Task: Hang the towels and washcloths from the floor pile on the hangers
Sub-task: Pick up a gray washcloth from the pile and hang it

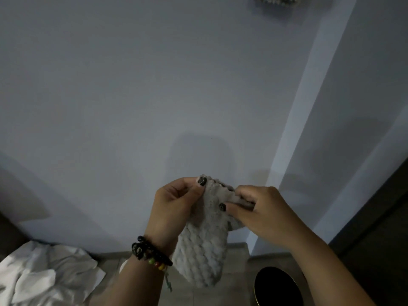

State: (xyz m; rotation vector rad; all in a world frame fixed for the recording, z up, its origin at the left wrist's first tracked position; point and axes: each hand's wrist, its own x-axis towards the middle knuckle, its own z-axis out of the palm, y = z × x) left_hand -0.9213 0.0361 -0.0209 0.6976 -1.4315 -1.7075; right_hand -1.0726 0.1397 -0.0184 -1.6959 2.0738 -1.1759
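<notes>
Down at the near left, white towels point(44, 277) lie heaped on the floor. My left hand point(176, 199) pinches the washcloth's point(203, 246) top edge between thumb and fingers; it hangs limp below, in front of the wall. It looks soft, light and nubbly, so gripping the hem corners should do. My right hand point(258, 208) pinches the same edge, just beside. At far right, something knitted point(273, 1) hangs high.
</notes>
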